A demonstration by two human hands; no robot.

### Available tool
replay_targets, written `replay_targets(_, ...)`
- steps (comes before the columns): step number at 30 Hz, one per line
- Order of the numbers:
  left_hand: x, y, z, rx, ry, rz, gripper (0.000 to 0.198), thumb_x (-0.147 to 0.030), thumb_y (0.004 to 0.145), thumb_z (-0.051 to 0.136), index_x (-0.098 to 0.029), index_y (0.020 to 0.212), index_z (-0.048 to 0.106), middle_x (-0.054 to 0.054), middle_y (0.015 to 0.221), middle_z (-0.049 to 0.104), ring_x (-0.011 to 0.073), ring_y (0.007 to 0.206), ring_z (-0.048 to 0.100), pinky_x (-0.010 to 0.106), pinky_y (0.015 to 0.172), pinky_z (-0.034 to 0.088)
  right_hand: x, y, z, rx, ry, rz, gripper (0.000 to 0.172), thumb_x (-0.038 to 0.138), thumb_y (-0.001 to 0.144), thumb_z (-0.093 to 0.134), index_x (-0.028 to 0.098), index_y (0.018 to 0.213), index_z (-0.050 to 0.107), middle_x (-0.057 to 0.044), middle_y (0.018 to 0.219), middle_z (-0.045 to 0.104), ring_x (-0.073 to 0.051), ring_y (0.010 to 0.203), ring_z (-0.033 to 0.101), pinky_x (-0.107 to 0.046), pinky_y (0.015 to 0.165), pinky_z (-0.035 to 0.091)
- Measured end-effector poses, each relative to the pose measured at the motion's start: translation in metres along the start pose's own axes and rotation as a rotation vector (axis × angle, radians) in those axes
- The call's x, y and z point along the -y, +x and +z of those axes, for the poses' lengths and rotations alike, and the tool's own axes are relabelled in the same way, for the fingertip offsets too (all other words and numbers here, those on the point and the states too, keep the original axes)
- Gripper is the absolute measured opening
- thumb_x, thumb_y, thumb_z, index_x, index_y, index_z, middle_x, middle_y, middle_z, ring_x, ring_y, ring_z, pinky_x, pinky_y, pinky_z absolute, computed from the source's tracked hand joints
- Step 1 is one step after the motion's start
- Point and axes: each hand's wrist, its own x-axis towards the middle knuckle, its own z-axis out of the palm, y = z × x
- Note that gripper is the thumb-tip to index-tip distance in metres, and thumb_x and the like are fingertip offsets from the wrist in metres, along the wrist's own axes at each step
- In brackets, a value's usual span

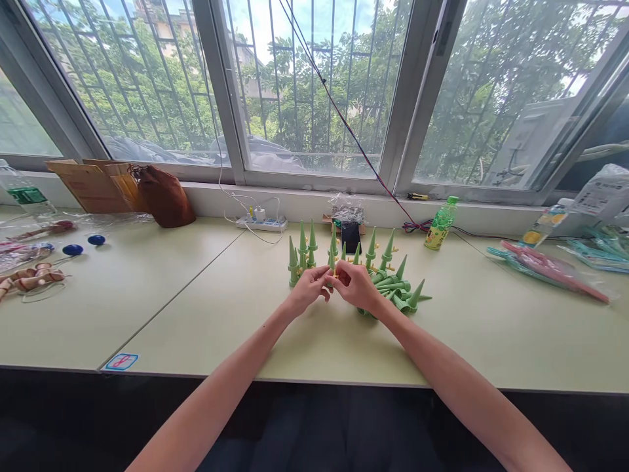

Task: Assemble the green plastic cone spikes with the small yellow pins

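Observation:
My left hand (310, 288) and my right hand (354, 283) meet at the middle of the table, fingertips nearly together. Between them a green cone (332, 257) stands upright, its lower part hidden by the fingers; a bit of yellow shows there. Both hands are closed around this piece. Left of them, several upright green cones (312, 244) bear small yellow pieces. More such cones (388, 250) stand behind and right of my right hand. Beside my right wrist lies a pile of loose green cones (400, 295), some on their sides.
Behind the cones are a dark phone (350, 237) and a power strip (261, 224). A green-capped bottle (441, 224) stands right of them. Plastic-wrapped items (555, 270) lie far right. On the left are a brown pouch (166, 196), blue balls (73, 250) and wooden beads (37, 278).

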Motion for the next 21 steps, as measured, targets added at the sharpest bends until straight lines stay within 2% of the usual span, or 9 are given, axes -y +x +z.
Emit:
replay_targets(9, -0.0011, -0.0005, -0.0011, 0.031, -0.029, -0.014, 0.036, -0.046, 0.078, 0.066, -0.014, 0.07, 0.053, 0.002, 0.073, 0.053, 0.008, 0.06, 0.048, 0.022, 0.051, 0.046, 0.0004, -0.0002, 0.0006, 0.013, -0.021, -0.031, 0.029, 0.037, 0.087, 0.053, 0.021, 0.068, 0.038, 0.004, 0.056, 0.041, -0.01, 0.052, 0.035, -0.024, 0.053, 0.029)
replay_targets(21, 0.0043, 0.0016, -0.0024, 0.059, -0.076, -0.007, 0.03, -0.041, 0.08, 0.064, -0.015, 0.073, 0.053, 0.001, 0.073, 0.051, 0.008, 0.06, 0.048, 0.023, 0.053, 0.046, 0.0024, 0.0001, 0.0018, -0.012, -0.011, 0.002, 0.032, 0.039, 0.086, 0.057, 0.021, 0.068, 0.038, 0.006, 0.056, 0.04, -0.009, 0.052, 0.034, -0.023, 0.052, 0.029)
